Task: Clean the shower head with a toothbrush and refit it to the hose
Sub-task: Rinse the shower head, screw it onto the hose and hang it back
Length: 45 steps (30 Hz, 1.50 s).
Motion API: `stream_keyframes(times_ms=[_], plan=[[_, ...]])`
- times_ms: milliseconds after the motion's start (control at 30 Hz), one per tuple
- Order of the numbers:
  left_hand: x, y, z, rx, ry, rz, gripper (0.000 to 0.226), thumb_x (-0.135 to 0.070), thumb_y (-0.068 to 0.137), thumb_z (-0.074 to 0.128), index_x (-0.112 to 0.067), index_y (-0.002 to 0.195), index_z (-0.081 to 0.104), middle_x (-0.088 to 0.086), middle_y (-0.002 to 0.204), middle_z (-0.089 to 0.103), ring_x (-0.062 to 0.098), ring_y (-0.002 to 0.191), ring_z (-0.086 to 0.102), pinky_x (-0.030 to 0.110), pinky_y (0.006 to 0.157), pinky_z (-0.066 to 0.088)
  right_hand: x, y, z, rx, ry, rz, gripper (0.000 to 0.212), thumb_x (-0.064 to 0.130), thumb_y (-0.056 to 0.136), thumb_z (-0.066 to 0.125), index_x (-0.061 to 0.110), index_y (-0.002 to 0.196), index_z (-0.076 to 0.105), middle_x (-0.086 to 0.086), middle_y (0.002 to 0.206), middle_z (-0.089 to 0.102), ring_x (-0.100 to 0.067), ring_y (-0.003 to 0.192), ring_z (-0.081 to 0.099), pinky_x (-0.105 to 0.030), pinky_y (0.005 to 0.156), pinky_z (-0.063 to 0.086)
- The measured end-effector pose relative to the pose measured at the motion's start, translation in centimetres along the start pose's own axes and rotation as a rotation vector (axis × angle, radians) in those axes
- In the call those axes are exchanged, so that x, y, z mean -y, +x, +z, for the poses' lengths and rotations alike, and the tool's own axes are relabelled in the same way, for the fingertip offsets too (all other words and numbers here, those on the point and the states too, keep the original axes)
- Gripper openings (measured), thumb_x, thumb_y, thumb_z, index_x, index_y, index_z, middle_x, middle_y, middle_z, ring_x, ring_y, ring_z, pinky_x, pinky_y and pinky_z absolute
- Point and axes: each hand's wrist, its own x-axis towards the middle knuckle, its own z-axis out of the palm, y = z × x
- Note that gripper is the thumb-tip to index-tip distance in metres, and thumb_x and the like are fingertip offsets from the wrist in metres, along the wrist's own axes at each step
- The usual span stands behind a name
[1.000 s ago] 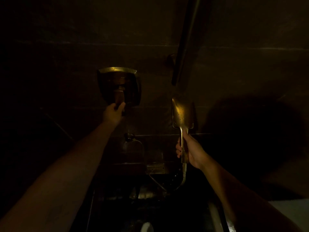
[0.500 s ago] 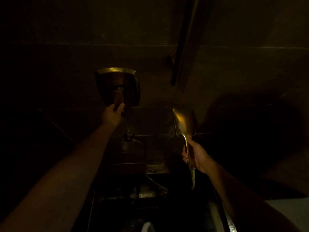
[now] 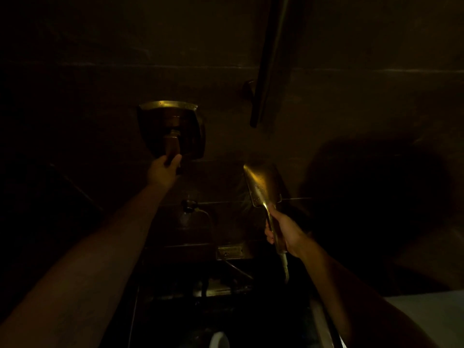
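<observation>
The scene is very dark. My right hand (image 3: 285, 234) grips the thin handle of the flat, square metal shower head (image 3: 263, 185), which stands upright with its face towards the left. The ribbed hose (image 3: 285, 268) hangs from the bottom of the handle. My left hand (image 3: 163, 169) reaches up to the wall and holds the lever handle (image 3: 172, 146) of the mixer valve, which sits on a square metal plate (image 3: 170, 129). No toothbrush is visible.
A dark vertical rail (image 3: 270, 59) with a wall bracket runs down the tiled wall above the shower head. A hose outlet (image 3: 188, 205) is on the wall below the valve. A pale ledge (image 3: 426, 312) shows at the lower right, and a white round object (image 3: 218, 340) at the bottom edge.
My right hand has carried the shower head down and slightly right. My left hand stays on the valve lever.
</observation>
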Motion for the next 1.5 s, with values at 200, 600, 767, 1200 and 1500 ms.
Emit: stream_keyframes(times_ms=[200,600,767,1200,1500], plan=[[-0.1,0.3,0.1,-0.002,-0.019,-0.039,0.045,-0.038,0.095,0.059,-0.012,0.131,0.055,0.013,0.119,0.058,0.035,0.112,0.059,0.056,0.091,0.054,0.0,0.3,0.5,-0.008,-0.025,0.032,0.052,0.063,0.093,0.048,0.015,0.075,0.054,0.001,0.057,0.052,-0.014,0.048,0.047,-0.029,0.052,0.043],[-0.1,0.3,0.4,0.052,-0.061,-0.034,0.038,-0.023,0.103,0.047,-0.008,0.137,0.046,0.016,0.120,0.054,0.034,0.114,0.056,0.056,0.099,0.048,0.1,-0.3,0.6,-0.018,-0.029,0.063,0.056,0.064,0.088,0.055,0.012,0.069,0.053,-0.003,0.054,0.048,-0.017,0.044,0.043,-0.029,0.046,0.038],[-0.1,-0.1,0.5,0.036,-0.086,-0.026,0.035,-0.020,0.103,0.048,-0.005,0.134,0.049,0.018,0.117,0.056,0.037,0.116,0.057,0.056,0.099,0.048,0.8,-1.0,0.6,-0.014,-0.021,0.032,0.056,0.063,0.090,0.053,0.012,0.067,0.052,-0.003,0.054,0.046,-0.016,0.045,0.041,-0.029,0.047,0.035],[-0.4,-0.4,0.8,-0.114,0.282,0.029,0.039,-0.030,0.099,0.055,0.001,0.123,0.060,0.027,0.120,0.063,0.041,0.112,0.059,0.043,0.093,0.047,2.4,-1.8,0.4,-0.044,-0.081,-0.081,0.060,0.067,0.089,0.051,0.015,0.058,0.051,-0.005,0.052,0.042,-0.017,0.044,0.039,-0.029,0.048,0.034],[-1.4,-0.8,0.7,-0.133,0.373,-0.023,0.040,-0.032,0.099,0.054,-0.002,0.126,0.060,0.026,0.125,0.061,0.041,0.119,0.056,0.042,0.095,0.044,1.8,-1.4,0.6,-0.027,-0.099,-0.125,0.060,0.071,0.082,0.055,0.015,0.060,0.054,-0.004,0.052,0.046,-0.017,0.043,0.043,-0.029,0.047,0.037]])
